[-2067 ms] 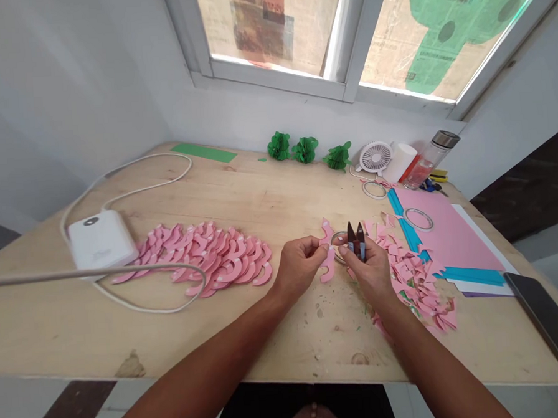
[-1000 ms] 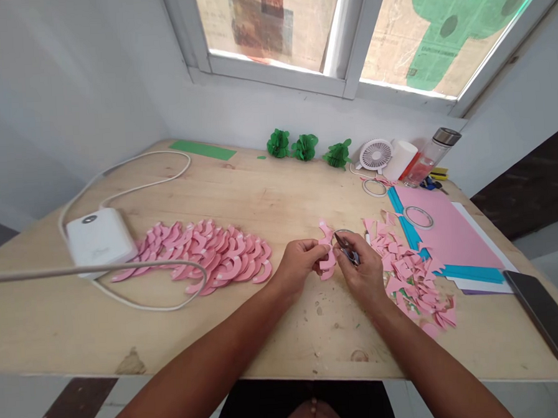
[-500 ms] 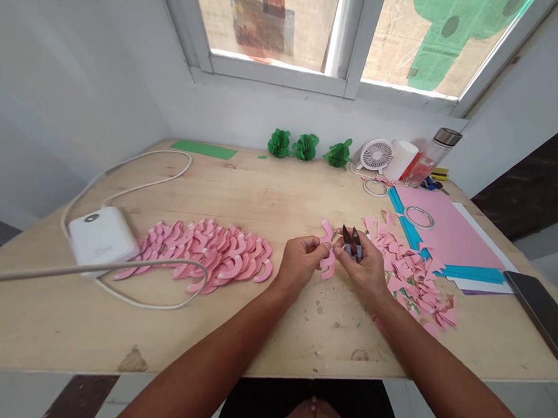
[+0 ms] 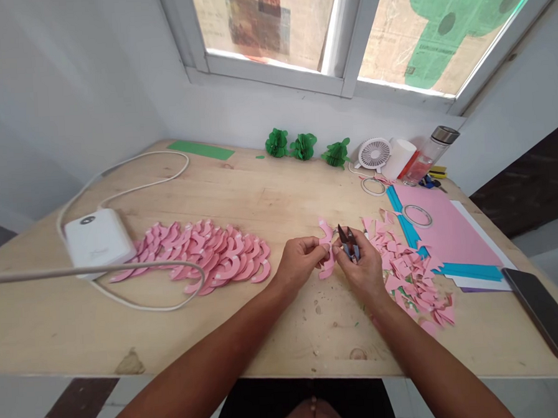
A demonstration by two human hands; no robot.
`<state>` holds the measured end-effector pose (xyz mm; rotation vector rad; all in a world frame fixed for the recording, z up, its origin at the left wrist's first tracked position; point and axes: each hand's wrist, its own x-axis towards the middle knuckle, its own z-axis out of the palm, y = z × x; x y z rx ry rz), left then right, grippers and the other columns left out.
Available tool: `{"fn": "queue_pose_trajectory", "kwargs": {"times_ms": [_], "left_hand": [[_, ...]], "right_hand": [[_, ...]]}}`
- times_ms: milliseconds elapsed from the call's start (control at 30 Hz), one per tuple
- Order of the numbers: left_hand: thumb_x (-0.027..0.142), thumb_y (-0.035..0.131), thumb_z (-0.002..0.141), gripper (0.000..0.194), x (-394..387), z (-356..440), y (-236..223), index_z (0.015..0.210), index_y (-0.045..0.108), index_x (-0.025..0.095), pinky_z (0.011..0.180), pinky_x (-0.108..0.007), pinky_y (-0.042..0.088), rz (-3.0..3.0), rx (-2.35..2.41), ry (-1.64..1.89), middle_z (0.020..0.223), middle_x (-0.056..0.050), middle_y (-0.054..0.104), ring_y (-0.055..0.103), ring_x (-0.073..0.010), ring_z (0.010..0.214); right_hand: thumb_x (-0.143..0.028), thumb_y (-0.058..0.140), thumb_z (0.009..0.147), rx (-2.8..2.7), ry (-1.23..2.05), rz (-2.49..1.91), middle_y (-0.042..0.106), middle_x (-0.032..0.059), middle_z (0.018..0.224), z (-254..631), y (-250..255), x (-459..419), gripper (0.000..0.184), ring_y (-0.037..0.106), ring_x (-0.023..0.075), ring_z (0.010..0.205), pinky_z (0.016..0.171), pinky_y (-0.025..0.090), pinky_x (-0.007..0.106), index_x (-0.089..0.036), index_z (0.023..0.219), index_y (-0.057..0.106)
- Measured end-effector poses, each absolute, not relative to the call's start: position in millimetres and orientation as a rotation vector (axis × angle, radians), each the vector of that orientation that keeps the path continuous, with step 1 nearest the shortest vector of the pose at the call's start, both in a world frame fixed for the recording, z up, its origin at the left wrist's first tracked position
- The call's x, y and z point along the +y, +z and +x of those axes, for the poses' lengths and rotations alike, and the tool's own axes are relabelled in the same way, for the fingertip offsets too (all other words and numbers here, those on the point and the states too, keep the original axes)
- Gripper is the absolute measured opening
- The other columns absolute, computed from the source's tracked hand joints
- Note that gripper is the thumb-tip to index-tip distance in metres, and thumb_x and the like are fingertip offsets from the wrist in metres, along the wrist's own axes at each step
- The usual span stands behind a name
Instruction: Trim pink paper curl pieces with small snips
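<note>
My left hand pinches a curved pink paper cutout between thumb and fingers over the middle of the table. Close beside it, my right hand is closed around a small pair of scissors. Their dark blades point away from me and stand a little apart. The right thumb and fingertip touch the paper's right edge. Part of the cutout is hidden behind my fingers. To the left lies a heap of similar pink curved cutouts; to the right, a pile of pink paper scraps.
A white power bank with a looping cable lies left. Green paper balls, a small fan and a glass bottle line the back. Pink sheets, a tape roll and a phone are right.
The pink cutout has turned slightly between my fingers. Both hands stay nearly in place, and the whole view has shifted slightly.
</note>
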<state>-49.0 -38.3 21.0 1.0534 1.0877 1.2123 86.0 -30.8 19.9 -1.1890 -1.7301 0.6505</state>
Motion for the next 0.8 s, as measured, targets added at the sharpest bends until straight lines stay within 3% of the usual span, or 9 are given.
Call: {"fn": "queue_pose_trajectory", "kwargs": {"times_ms": [800], "left_hand": [[0.026, 0.059, 0.066, 0.016, -36.8, -49.5, 12.0, 0.058, 0.06, 0.012, 0.052, -0.02, 0.038, 1.161, 1.132, 1.21, 0.054, 0.001, 0.053, 0.047, -0.0094, 0.053]], "right_hand": [[-0.025, 0.055, 0.076, -1.72, 0.65, -1.209, 0.066, 0.0044, 0.089, 85.6, 21.4, -32.8, 0.025, 0.059, 0.0181, 0.075, 0.067, 0.048, 0.03, -0.02, 0.1, 0.06]]}}
